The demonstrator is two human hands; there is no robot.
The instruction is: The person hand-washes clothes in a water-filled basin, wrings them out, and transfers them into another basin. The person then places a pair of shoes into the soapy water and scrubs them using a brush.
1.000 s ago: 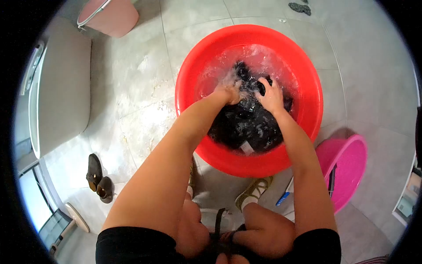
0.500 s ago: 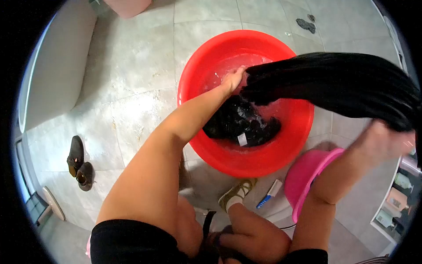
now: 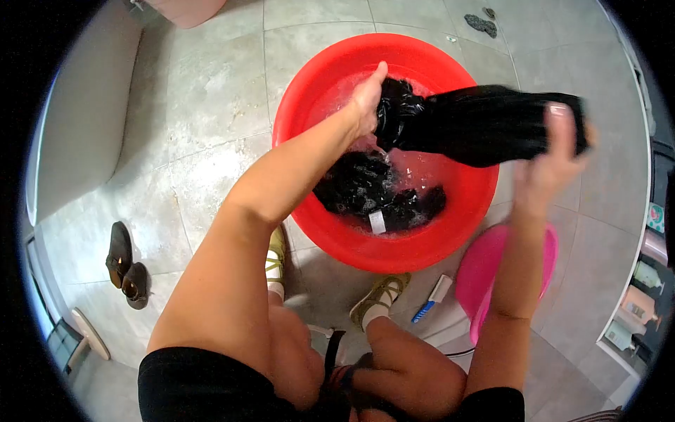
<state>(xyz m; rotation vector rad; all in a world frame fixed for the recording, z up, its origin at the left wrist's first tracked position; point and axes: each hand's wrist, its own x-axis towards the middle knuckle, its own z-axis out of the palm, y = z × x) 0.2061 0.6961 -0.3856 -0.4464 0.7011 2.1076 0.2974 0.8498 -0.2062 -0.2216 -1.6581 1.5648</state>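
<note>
Bright light, pale glare on the floor tiles (image 3: pixel 214 179), blurred right grip (image 3: pixel 550 165), black fisheye-curved edges

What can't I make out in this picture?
All in the head view:
Left hand: most fingers hidden by the raised black cloth.
Right hand: blurred, so finger details are unclear.
White tag: too small to read any print.
Pink bucket: cut off by the top edge.
Pink tub: partly hidden by the right forearm.
</note>
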